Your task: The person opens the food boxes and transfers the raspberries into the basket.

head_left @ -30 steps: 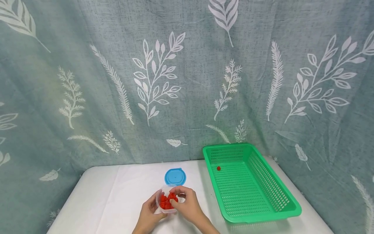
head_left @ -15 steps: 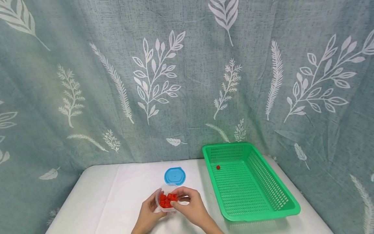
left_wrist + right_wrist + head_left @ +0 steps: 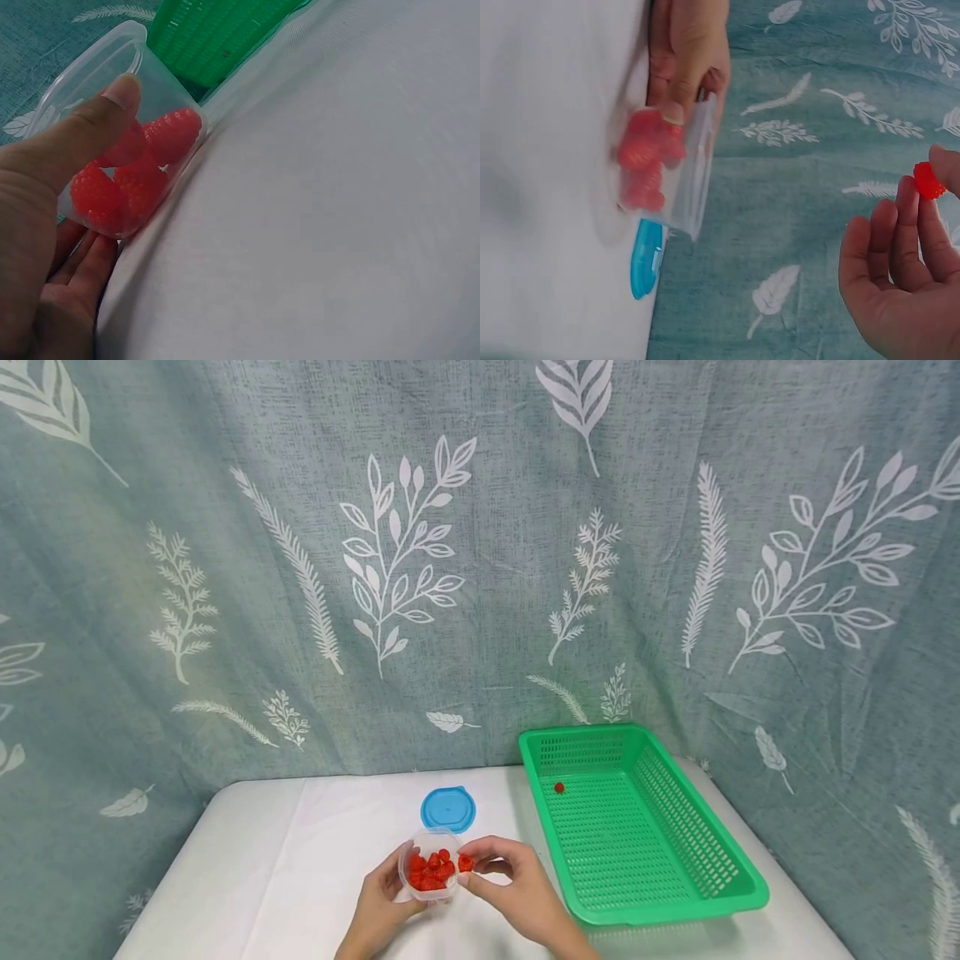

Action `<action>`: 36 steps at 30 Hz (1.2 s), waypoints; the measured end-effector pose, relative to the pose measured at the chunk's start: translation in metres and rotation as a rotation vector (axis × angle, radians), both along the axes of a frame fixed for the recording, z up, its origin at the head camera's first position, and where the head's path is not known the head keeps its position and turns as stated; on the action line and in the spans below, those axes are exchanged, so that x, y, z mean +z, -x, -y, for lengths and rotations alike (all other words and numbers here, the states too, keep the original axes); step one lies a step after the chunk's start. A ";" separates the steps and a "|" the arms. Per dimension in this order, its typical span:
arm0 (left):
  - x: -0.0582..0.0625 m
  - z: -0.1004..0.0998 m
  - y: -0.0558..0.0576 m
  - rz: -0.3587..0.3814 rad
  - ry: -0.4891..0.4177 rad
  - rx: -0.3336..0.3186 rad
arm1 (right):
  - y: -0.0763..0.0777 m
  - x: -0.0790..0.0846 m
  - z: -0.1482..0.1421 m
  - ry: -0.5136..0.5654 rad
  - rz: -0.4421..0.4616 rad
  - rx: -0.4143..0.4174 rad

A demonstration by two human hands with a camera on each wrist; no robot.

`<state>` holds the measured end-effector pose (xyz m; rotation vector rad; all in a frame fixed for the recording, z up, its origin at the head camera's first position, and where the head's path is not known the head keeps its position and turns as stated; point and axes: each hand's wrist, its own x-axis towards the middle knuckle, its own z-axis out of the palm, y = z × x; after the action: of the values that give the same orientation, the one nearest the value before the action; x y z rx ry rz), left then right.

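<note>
A clear plastic tub [image 3: 431, 838] with several red raspberries [image 3: 431, 873] in it is near the front of the table. My left hand [image 3: 381, 902] grips its left side, the thumb [image 3: 97, 127] along the wall and the other fingers behind and beneath. Just off the tub's right rim, my right hand [image 3: 519, 887] pinches one raspberry [image 3: 929, 181] between thumb and fingertips, with the remaining fingers spread in the right wrist view. Through the tub's wall the raspberries show heaped together.
A round blue lid [image 3: 447, 810] lies flat behind the tub. To the right stands a large green slotted basket [image 3: 630, 852] with one small raspberry [image 3: 559, 787] at its far left corner. A leaf-patterned curtain [image 3: 480, 568] hangs behind the white table [image 3: 247, 860].
My right hand has drawn a raspberry up out of the tub and moved right, past the rim. The left hand keeps its hold on the tub in nearly the same spot.
</note>
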<state>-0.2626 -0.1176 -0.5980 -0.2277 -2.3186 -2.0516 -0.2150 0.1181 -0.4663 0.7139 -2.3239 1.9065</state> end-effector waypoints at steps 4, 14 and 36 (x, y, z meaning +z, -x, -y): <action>0.000 -0.001 -0.001 -0.021 -0.022 0.008 | -0.001 0.004 -0.011 0.002 -0.026 0.007; 0.000 -0.001 -0.001 -0.018 -0.039 0.023 | 0.000 0.009 -0.048 0.035 -0.077 0.055; -0.003 -0.001 0.000 -0.017 -0.010 0.018 | 0.062 0.080 -0.139 -0.128 -0.120 -0.129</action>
<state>-0.2626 -0.1165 -0.6010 -0.2212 -2.2918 -2.0442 -0.2775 0.2567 -0.3863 0.6511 -2.3712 1.6289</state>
